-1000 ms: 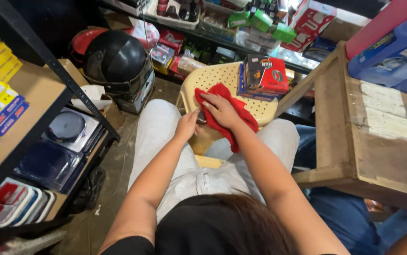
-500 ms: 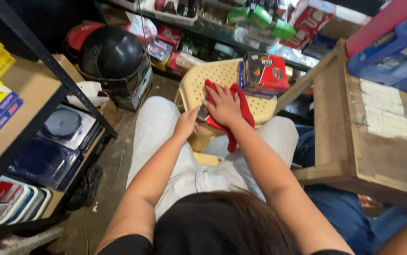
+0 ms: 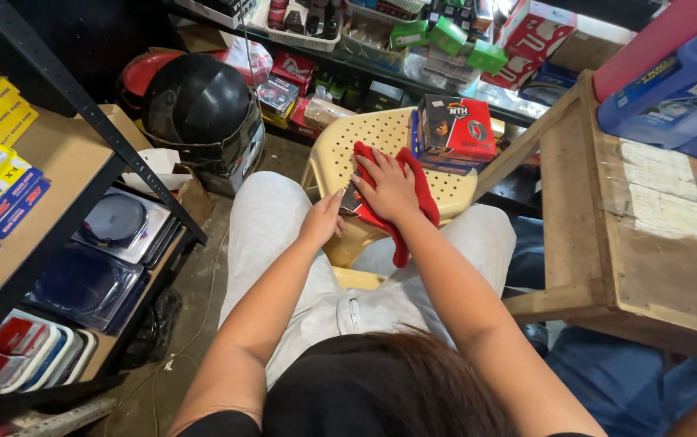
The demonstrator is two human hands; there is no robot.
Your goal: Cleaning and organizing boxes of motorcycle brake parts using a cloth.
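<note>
Here I'd press my right hand (image 3: 391, 188) flat on the red cloth (image 3: 409, 212) (covering the small box (image 3: 351, 200)) while my left hand (image 3: 322, 220) pinches its edge steady.

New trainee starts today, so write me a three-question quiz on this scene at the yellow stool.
1. True or false: the right hand presses a red cloth onto a small box on the yellow stool.
2. What does the left hand touch? A) the black helmet B) the small box's edge C) the wooden table
3. What stands on the stool's far side?

Key: 1 true. 2 B. 3 A stack of boxes, the top one black and red.
</note>
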